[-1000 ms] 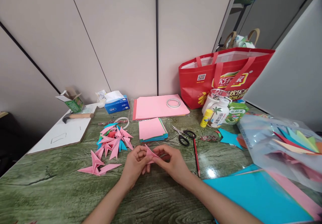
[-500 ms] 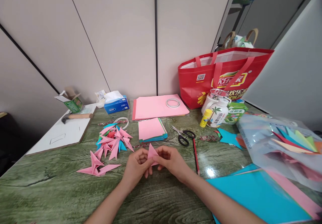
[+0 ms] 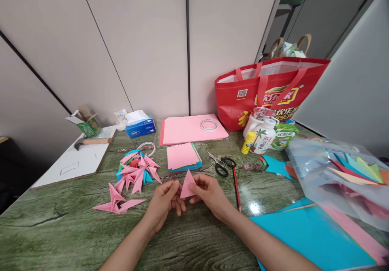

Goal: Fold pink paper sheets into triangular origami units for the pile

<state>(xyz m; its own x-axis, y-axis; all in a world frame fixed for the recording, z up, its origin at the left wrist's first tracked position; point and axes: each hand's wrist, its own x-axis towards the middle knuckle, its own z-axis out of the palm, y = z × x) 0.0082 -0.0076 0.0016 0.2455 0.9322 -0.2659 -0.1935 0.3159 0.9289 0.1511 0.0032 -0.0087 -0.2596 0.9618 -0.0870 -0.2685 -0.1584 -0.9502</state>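
A small folded pink paper triangle [image 3: 187,185] points upward above the table, pinched by my right hand [image 3: 209,194] with the thumb on its front and the fingers behind. My left hand [image 3: 165,200] is at the triangle's left edge, its fingers curled and its thumb close to the index finger. Whether the left fingers touch the paper is hidden. Behind the hands lies a stack of square papers [image 3: 182,155], pink on top and blue below. Folded pink star points [image 3: 117,200] lie left of my left hand, beside a heap of pink and blue folded pieces [image 3: 138,171].
Black-handled scissors [image 3: 221,166] and a red pencil [image 3: 236,190] lie right of the stack. A glue stick [image 3: 248,143] stands near a white bottle [image 3: 263,137] and red bag [image 3: 234,104]. Blue sheets [image 3: 306,234] cover the front right. A hammer [image 3: 94,140] rests on a white board [image 3: 69,165].
The pink triangle has shifted slightly right and turned, with more of its front showing. My left thumb has come off it, while my right hand keeps its pinch.
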